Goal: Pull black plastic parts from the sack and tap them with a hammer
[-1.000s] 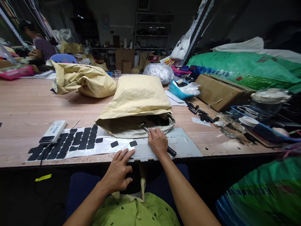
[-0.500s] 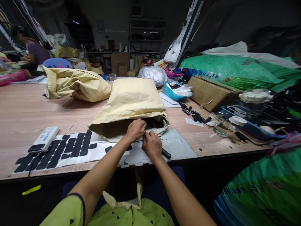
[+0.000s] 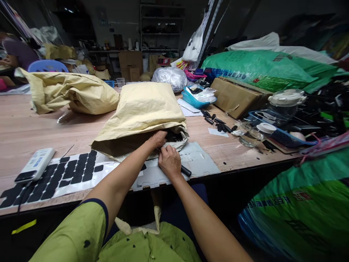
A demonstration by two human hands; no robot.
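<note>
A cream sack [image 3: 152, 105] lies on the table with its mouth towards me. My left hand [image 3: 158, 139] reaches into the mouth, its fingers bent and partly hidden by the sack's edge and the dark inside. Close beside it, just outside the opening, my right hand [image 3: 169, 160] is closed around a tool whose black handle [image 3: 185, 171] sticks out behind the palm. The tool's front end is mostly covered. Dark items [image 3: 174, 137] show in the right side of the opening. Under my right hand lies a grey board [image 3: 201, 160].
Left are a sheet of black pads [image 3: 79, 167] and a white device [image 3: 38, 163] with a cable. Another cream sack [image 3: 89, 96] lies behind. Black handles [image 3: 223, 126], a cardboard box [image 3: 237, 96] and jars [image 3: 286, 102] stand right. A person [image 3: 20, 54] sits far left.
My left hand has gone deeper into the sack's mouth; its fingers showed more before. My right hand keeps its closed grip beside the opening. The whole view has shifted.
</note>
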